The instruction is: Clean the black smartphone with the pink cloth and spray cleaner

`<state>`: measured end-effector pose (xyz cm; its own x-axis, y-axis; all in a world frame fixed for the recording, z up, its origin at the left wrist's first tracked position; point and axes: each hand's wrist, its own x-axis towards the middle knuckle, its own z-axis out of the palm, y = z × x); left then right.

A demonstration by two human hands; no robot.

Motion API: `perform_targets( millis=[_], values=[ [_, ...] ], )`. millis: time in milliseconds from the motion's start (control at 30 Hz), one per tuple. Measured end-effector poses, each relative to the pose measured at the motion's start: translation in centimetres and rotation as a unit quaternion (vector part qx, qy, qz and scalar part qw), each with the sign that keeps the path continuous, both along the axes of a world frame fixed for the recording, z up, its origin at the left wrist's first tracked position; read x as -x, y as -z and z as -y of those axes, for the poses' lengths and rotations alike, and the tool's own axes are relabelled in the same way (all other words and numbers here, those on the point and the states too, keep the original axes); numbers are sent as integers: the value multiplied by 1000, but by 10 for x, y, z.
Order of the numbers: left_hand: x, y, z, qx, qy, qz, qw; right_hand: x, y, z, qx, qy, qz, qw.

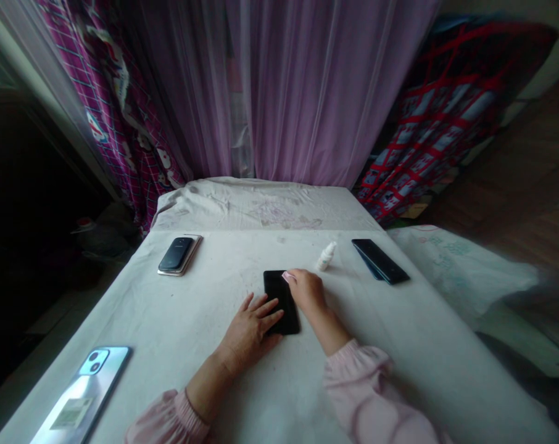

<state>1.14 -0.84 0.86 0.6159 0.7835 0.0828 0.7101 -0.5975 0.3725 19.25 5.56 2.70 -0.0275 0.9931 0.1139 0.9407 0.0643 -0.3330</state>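
Head view shows a small white bottle (326,256) standing near my right hand (310,291); I can't see what is inside it. My right fingers pinch a thin, pale scrap (287,276) at the top of a flat, smooth black phone (292,317). It lies on the white cloth (205,308) before me. My left hand (252,325) grips nothing, fingers spread over the phone.

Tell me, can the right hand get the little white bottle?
Probably yes: the white bottle is close beside the right hand, and nothing seems to stand between them. But its fingers pinch a small pale piece over the black phone, so it may need to let go first.
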Motion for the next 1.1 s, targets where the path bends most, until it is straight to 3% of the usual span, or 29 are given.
perform_targets(
  millis=[100, 200, 500, 633, 733, 867, 967, 1100],
  values=[
    [-1, -1, 1, -6, -2, -2, 1000, 4, -4, -16, 6, 6, 4, 1000],
    [-3, -1, 3, -17, -11, -2, 1000, 2, -2, -9, 9, 4, 0, 1000],
    [-7, -1, 6, -18, -34, -2, 999, -18, 12, 85, -14, -31, -143, 989],
    [-13, 1, 9, -30, -47, -1, 998, -30, 10, 106, 18, -23, -188, 982],
    [-22, 0, 14, -35, -70, -11, 997, -42, 4, 96, 30, -1, -202, 979],
    [-29, -1, 18, -36, -63, -15, 997, -47, -2, 52, -54, 19, -195, 979],
    [-27, -2, 18, -37, -58, -14, 998, -37, 1, 14, -76, -21, -157, 984],
    [-24, -2, 17, -32, -51, -17, 998, -22, 8, -21, -31, -72, -60, 995]
  ],
)
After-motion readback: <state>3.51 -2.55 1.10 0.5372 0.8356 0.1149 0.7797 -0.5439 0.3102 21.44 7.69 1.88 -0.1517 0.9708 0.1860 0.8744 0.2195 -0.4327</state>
